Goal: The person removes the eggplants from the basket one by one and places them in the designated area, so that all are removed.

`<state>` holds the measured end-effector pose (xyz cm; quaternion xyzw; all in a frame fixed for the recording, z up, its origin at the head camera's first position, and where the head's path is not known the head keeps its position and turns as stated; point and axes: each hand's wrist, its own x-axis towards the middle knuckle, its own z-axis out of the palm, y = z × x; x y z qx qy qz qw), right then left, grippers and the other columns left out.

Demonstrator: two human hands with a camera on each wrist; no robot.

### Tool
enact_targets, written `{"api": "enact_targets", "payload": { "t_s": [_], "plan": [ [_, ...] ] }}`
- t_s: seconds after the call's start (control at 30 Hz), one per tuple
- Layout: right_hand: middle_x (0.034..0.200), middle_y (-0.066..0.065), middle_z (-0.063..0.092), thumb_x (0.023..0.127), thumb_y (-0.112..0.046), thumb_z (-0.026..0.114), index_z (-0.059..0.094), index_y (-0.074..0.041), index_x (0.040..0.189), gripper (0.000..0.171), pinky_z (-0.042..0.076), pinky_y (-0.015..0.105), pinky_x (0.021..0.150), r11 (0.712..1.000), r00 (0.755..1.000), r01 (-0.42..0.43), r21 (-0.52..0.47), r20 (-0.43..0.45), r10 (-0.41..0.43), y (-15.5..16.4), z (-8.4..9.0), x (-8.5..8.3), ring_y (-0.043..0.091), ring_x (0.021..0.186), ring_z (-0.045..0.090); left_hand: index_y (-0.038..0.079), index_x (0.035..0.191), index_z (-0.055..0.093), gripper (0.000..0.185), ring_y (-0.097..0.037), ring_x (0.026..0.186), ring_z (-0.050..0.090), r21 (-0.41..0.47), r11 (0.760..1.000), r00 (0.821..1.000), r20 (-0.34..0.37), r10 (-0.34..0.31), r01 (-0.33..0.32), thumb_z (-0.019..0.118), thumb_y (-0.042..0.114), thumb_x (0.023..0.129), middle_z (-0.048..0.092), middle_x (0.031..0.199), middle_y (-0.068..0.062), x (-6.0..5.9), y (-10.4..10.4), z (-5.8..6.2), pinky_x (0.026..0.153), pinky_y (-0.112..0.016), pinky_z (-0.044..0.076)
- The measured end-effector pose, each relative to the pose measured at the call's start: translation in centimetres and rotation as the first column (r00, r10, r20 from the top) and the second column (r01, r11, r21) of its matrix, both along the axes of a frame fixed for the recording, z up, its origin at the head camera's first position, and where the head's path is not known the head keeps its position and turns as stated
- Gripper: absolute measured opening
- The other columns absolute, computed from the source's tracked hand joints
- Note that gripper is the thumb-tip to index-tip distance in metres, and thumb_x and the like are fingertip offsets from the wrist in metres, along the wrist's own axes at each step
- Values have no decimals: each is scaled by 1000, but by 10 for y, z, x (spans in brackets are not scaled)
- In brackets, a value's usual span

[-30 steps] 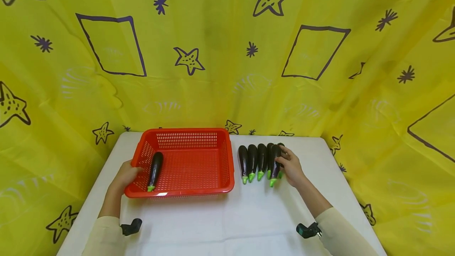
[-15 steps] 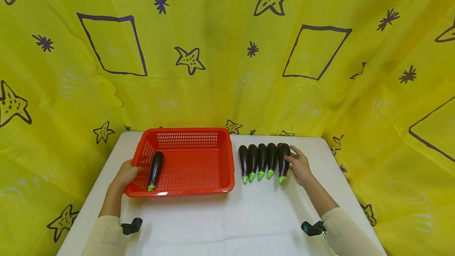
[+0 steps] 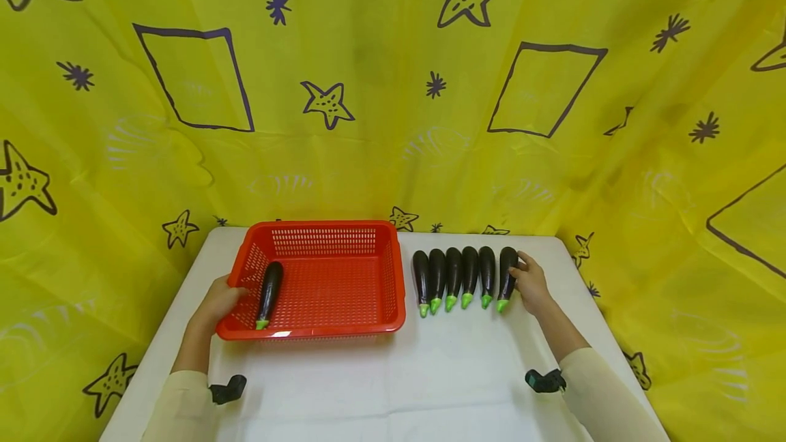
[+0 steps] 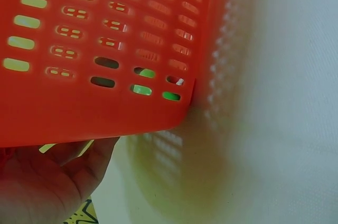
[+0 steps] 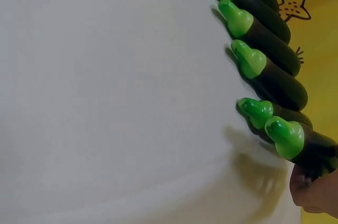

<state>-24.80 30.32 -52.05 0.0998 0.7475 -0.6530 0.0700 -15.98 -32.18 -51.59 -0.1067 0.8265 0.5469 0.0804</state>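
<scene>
My left hand [image 3: 220, 304] grips the left rim of a red perforated plastic basket [image 3: 334, 292], its thumb over the edge. In the left wrist view those fingers [image 4: 87, 168] lie under the basket's rim. One dark eggplant [image 3: 269, 290] with a green tip lies inside, along the left wall. Right of the basket, several matching eggplants [image 3: 453, 278] lie side by side, green tips toward me. At the row's right end my right hand [image 3: 531, 285] holds another eggplant [image 3: 506, 275] by its side. In the right wrist view that held eggplant [image 5: 311, 147] partly overlaps its neighbour.
All of this is on a white-covered table [image 3: 387, 387]. A yellow curtain [image 3: 381, 155] with drawn stars hangs right behind the table's back edge and along its sides. Small black cameras [image 3: 228, 389] are strapped at both wrists.
My right hand has moved right with its eggplant, from over the row to beyond its right end, uncovering the eggplant there. The left hand and basket have stayed put.
</scene>
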Motion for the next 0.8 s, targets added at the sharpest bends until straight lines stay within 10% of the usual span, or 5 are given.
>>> {"api": "enact_targets", "payload": {
  "t_s": [0.2, 0.5, 0.8],
  "plan": [
    [162, 41, 18, 107, 5, 36, 3, 6, 164, 66, 49, 18, 86, 999, 1000, -12, 43, 9, 11, 10, -6, -9, 42, 137, 39, -21, 134, 45, 43, -20, 82, 66, 12, 1000, 1000, 9, 3, -3, 50, 0, 97, 65, 105, -25, 0, 1, 0, 69, -30, 58],
    [160, 43, 19, 106, 6, 37, 5, 8, 163, 66, 36, 43, 118, 991, 998, -8, 134, 66, -1, 13, -15, -24, 48, 144, 33, -21, 136, 43, 46, -21, 83, 67, 43, 999, 1000, 18, 4, -5, 50, -1, 96, 64, 106, -26, -1, 2, 0, 70, -33, 60],
    [146, 43, 37, 106, 1, 42, 17, 13, 160, 61, 47, 18, 81, 953, 1000, -18, 302, 22, 12, 6, -21, -30, 42, 122, 50, -21, 137, 43, 47, -23, 87, 67, 58, 998, 1000, 31, -5, 3, 50, 1, 96, 63, 110, -28, -2, 8, 1, 73, -35, 61]
  ]
}}
